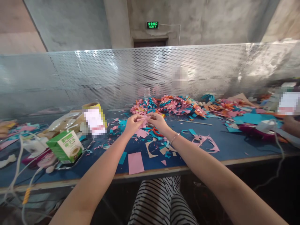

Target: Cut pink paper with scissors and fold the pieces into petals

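My left hand [133,123] and my right hand [158,121] meet above the blue table [229,147], fingers pinched on a small pink paper piece [143,120] held between them. A thin bracelet [174,137] circles my right wrist. Under the hands lie pink and teal paper scraps [152,147] and something red, partly hidden. A pink paper rectangle [136,162] lies near the table's front edge.
A heap of folded pink, teal and orange paper shapes [168,104] sits at the back by the perforated metal screen [150,75]. A green carton [65,146], bags and cables crowd the left. A wooden stick [194,122] lies right of centre. Another person's hand [290,125] shows at far right.
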The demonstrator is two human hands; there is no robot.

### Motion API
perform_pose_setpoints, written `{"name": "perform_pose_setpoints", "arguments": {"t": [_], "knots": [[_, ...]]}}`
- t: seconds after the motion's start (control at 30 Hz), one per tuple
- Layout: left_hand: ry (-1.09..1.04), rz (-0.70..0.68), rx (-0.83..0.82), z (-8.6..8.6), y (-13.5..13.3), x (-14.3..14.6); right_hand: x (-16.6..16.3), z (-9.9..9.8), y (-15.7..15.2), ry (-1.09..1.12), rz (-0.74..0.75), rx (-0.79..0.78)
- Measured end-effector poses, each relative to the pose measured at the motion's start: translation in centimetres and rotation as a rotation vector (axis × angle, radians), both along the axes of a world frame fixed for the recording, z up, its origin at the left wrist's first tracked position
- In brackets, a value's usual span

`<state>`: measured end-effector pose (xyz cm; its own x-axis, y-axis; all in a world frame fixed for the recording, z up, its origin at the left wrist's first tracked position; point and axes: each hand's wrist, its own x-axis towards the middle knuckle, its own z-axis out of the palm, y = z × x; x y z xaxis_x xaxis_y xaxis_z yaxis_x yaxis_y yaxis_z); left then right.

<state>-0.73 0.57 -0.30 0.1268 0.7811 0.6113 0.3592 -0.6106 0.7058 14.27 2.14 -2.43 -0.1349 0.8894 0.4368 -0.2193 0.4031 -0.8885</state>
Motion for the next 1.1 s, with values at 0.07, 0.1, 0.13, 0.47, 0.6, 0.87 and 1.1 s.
{"name": "perform_pose_setpoints", "arguments": {"t": [0.07, 0.1, 0.13, 0.47, 0.6, 0.87, 1.1], "knots": [[0.006, 0.002, -0.001, 0.0, 0.1, -0.1, 0.0, 0.1, -0.1, -0.022, -0.023, 0.018], [0.007, 0.002, 0.001, 0.0, 0.2, -0.1, 0.1, 0.2, -0.1, -0.040, -0.041, 0.030], [0.007, 0.004, 0.004, 0.1, 0.2, -0.1, 0.1, 0.2, -0.2, -0.058, -0.063, 0.043], [-0.025, -0.021, -0.042, 0.2, 0.0, 0.1, 0.1, 0.9, -1.0, -0.088, -0.164, 0.056], [-0.040, -0.009, -0.028, 0.2, 0.1, 0.0, 0.1, 0.9, -1.0, -0.008, -0.113, -0.010], [-0.031, 0.036, 0.005, -0.1, 0.5, -0.3, 0.3, 1.0, -1.0, 0.026, -0.098, -0.036], [-0.087, 0.009, -0.030, -0.7, 1.2, -0.6, 0.3, 1.0, -0.9, -0.007, -0.127, -0.007]]}}
